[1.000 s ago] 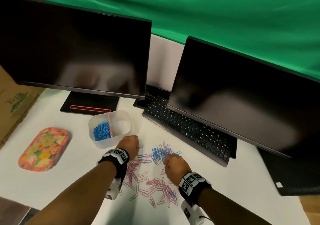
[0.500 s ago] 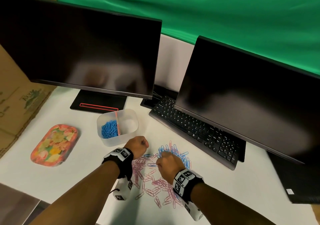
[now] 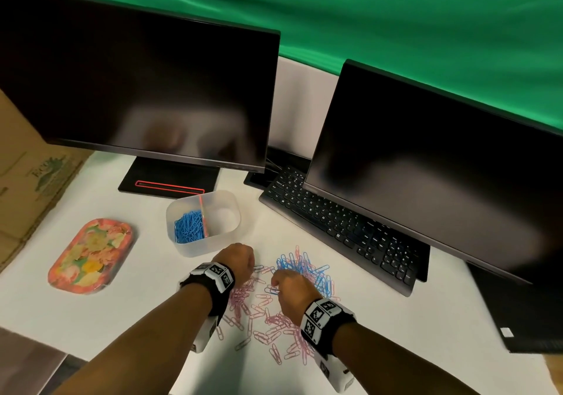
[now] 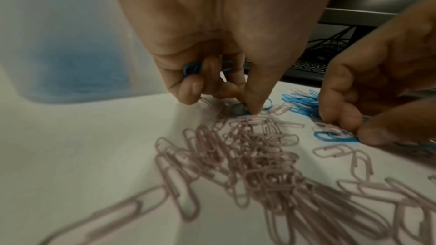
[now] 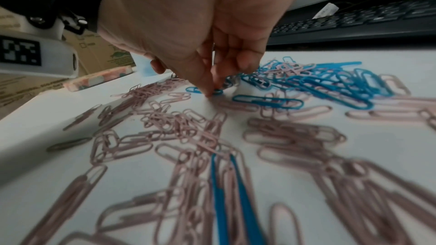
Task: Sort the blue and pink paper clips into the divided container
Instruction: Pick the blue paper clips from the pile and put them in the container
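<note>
At frame centre, the left hand (image 4: 212,59), curled round blue clips (image 4: 192,68), and the right hand (image 5: 200,44), pinching a blue clip (image 5: 216,92), could drag tangled pink clips (image 5: 179,124) along.

place: office desk | signs: two monitors (image 3: 146,90), keyboard (image 3: 341,230), cardboard boxes (image 3: 27,163)

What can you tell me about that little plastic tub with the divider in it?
The divided container is a small, translucent whitish plastic tub with rounded corners, standing upright and open-topped on the white table, in front of the left monitor's base. A thin pinkish divider splits it in two. The left compartment holds a heap of blue paper clips; the right one looks empty. Neither hand touches it.
</note>
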